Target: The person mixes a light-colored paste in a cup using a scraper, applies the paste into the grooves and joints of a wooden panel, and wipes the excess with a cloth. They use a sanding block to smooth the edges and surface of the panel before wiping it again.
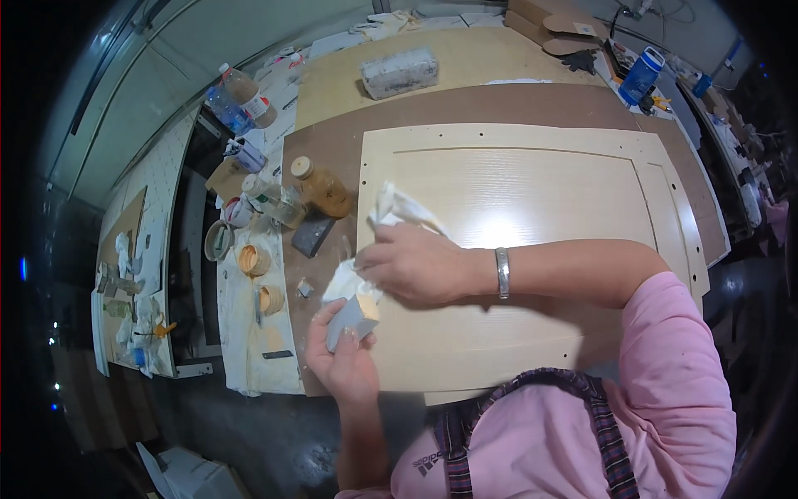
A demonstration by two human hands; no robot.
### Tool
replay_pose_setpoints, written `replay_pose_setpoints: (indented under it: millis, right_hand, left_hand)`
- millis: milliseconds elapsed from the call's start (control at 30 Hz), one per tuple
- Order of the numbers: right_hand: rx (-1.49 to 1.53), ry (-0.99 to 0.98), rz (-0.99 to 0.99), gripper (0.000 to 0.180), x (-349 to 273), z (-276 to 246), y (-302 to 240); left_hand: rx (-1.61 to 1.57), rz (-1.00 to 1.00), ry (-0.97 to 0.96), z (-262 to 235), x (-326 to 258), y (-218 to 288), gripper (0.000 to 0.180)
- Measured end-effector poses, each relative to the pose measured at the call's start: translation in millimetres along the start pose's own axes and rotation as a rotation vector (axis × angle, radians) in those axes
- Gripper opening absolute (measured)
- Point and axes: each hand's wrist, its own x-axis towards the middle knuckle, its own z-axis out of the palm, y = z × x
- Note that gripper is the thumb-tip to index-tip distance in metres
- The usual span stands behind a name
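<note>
A pale wood-grain cabinet door panel (490,341), with a grooved frame and small dark holes along its edges, lies flat before me. My left hand (347,372), just off the panel's left edge, grips a grey sanding sponge (342,325) with a yellowish end. Bunched in my right hand (420,262) is a white cloth (397,205); its folds stick out above and below the fingers, over the panel's left edge. My right forearm, with a silver bracelet (502,273), reaches across the panel. The right fingertips are partly hidden.
Left of the panel stand a jar of tan liquid (322,190), a dark block (312,236) and open tubs of filler (253,260). Plastic bottles (248,96) are farther back. A wrapped block (401,73) sits on the far board; a blue bottle (641,76) is at the far right.
</note>
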Motion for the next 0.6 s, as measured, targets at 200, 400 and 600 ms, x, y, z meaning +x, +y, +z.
replay_pose_setpoints:
  millis: [200,400,600]
  right_hand:
    - [-0.688,0.128,0.818,0.011,28,-88,152]
    - [-0.258,0.096,0.256,0.013,49,-31,127]
    - [-0.596,-0.011,0.414,0.02,48,-47,169]
  left_hand:
    - [0.032,0.0,-0.074,9,4,-2,0.037]
    - [0.099,0.024,0.007,-5,-4,0,0.039]
    - [0.098,0.164,0.276,-35,15,2,0.035]
